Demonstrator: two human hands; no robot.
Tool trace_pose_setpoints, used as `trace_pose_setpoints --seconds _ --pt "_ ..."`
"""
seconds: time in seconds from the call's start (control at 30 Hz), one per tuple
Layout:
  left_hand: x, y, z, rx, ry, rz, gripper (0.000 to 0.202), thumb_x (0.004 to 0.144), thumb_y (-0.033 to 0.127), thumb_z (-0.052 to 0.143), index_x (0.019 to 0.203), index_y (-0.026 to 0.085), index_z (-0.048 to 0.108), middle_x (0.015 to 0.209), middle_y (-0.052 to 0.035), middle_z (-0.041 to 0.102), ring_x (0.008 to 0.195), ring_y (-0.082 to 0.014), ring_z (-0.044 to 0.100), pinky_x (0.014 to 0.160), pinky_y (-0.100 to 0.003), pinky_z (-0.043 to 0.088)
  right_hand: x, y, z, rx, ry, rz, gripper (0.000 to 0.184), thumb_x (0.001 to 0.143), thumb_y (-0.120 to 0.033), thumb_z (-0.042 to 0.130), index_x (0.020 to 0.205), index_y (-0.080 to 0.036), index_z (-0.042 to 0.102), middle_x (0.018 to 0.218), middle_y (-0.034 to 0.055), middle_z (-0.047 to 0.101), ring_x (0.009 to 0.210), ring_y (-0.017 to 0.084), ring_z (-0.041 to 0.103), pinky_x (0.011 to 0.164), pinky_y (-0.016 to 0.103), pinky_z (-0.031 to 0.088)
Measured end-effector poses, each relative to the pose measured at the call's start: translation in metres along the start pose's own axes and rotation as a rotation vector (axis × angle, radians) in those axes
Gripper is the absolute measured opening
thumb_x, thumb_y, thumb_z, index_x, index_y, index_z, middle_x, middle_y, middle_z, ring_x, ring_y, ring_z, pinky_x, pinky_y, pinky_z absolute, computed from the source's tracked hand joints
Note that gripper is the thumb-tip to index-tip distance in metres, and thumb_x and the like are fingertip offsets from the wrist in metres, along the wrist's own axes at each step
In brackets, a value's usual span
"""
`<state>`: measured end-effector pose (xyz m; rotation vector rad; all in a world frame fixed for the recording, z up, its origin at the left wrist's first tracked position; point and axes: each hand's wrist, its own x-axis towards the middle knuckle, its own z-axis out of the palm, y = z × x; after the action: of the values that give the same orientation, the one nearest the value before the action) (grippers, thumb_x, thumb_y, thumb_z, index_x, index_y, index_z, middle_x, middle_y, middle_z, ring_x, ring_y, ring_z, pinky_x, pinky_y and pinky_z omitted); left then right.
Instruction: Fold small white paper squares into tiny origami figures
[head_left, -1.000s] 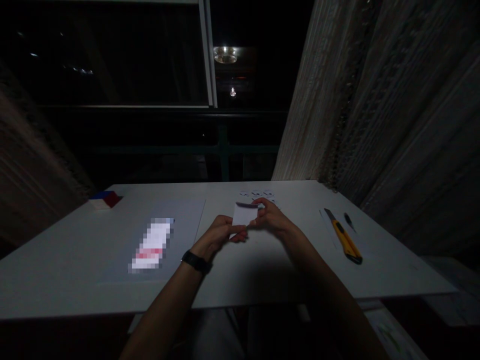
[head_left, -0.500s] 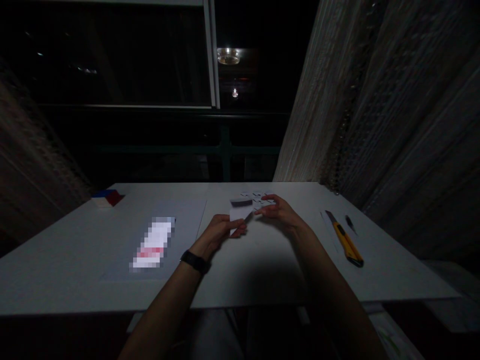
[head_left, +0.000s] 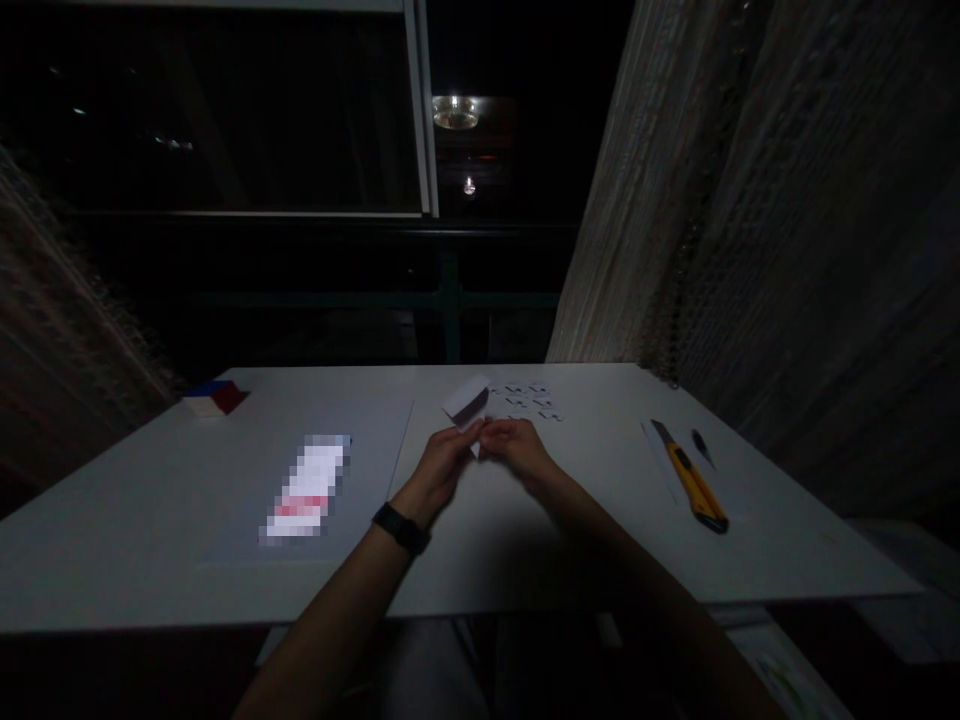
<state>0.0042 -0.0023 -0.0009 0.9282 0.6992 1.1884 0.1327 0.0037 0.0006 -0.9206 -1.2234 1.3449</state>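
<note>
A small folded piece of white paper (head_left: 468, 398) is held above the middle of the table, tilted, with a shaded fold across it. My left hand (head_left: 444, 460) is closed on its lower part, thumb on top; a dark band circles that wrist. My right hand (head_left: 517, 445) meets the left one at the paper's lower right edge, its fingers pinched together on the paper. The fingertips overlap there, so the exact grip is partly hidden. Just beyond the right hand, several small paper pieces with dark marks (head_left: 541, 402) lie in rows on the table.
On the right lie a yellow utility knife (head_left: 696, 485), blade extended, and a small dark pointed tool (head_left: 703, 447). To the left, a lit phone-like screen (head_left: 307, 488), pixelated, rests on a large pale sheet (head_left: 379, 470). A coloured block (head_left: 213, 397) sits at the table's (head_left: 135, 500) far left.
My right hand has come down and left, from spread fingers beside the paper to a pinch at its lower edge. The paper has tilted, and more of the marked pieces show.
</note>
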Motion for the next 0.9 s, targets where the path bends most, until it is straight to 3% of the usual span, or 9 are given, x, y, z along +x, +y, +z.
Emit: trace_pose_setpoints --seconds 0.33,0.43,0.53,0.63,0.77,0.9 --pt "0.003 -0.009 0.004 0.047 0.156 0.133 0.031 0.057 0.032 0.074 0.075 0.007 0.068 0.07 -0.0098 0.067 0.066 -0.0156 0.059 0.061 -0.025 0.042 -0.003 -0.002 0.007 0.055 0.043 0.144 0.01 0.047 -0.02 0.067 0.052 -0.013 0.062 0.046 0.0001 0.058 0.045 0.01 0.052 0.054 0.027 0.041" --pt "0.002 -0.004 0.005 0.005 0.246 0.097 0.034 0.056 0.033 0.074 0.076 0.006 0.067 0.072 -0.0107 0.067 0.06 -0.0135 0.058 0.055 -0.024 0.041 -0.007 0.001 0.01 0.035 -0.022 0.176 0.01 0.048 -0.02 0.065 0.054 -0.012 0.064 0.049 0.002 0.061 0.047 0.011 0.053 0.054 0.026 0.041" --pt "0.003 0.006 0.004 -0.083 0.368 0.151 0.034 0.057 0.033 0.074 0.076 0.007 0.066 0.077 -0.0107 0.067 0.062 -0.0116 0.058 0.052 -0.021 0.04 -0.01 0.004 0.011 -0.014 -0.137 0.215 0.011 0.048 -0.019 0.064 0.055 -0.011 0.064 0.055 0.0056 0.065 0.05 0.013 0.055 0.054 0.026 0.041" --pt "0.002 0.013 0.002 -0.113 0.413 0.146 0.03 0.059 0.031 0.073 0.077 0.008 0.066 0.079 -0.0082 0.067 0.057 -0.0075 0.055 0.047 -0.017 0.038 -0.011 0.004 0.011 -0.039 -0.105 0.183 0.013 0.052 -0.022 0.065 0.06 -0.012 0.066 0.061 0.0061 0.067 0.051 0.011 0.054 0.051 0.023 0.038" --pt "0.001 0.012 0.005 -0.128 0.344 0.098 0.029 0.06 0.029 0.073 0.078 0.008 0.064 0.085 -0.0096 0.067 0.062 -0.0104 0.059 0.049 -0.018 0.042 -0.005 0.002 0.013 -0.042 -0.021 0.113 0.019 0.058 -0.031 0.065 0.064 -0.013 0.067 0.062 0.0048 0.066 0.053 0.009 0.052 0.049 0.021 0.034" --pt "0.001 0.003 0.007 -0.08 0.273 0.061 0.033 0.061 0.032 0.072 0.082 0.009 0.063 0.089 -0.0111 0.067 0.048 -0.0089 0.055 0.039 -0.021 0.04 -0.002 0.005 0.017 -0.028 -0.047 0.099 0.02 0.056 -0.032 0.066 0.059 -0.013 0.065 0.052 0.0027 0.062 0.047 0.008 0.048 0.048 0.022 0.034"
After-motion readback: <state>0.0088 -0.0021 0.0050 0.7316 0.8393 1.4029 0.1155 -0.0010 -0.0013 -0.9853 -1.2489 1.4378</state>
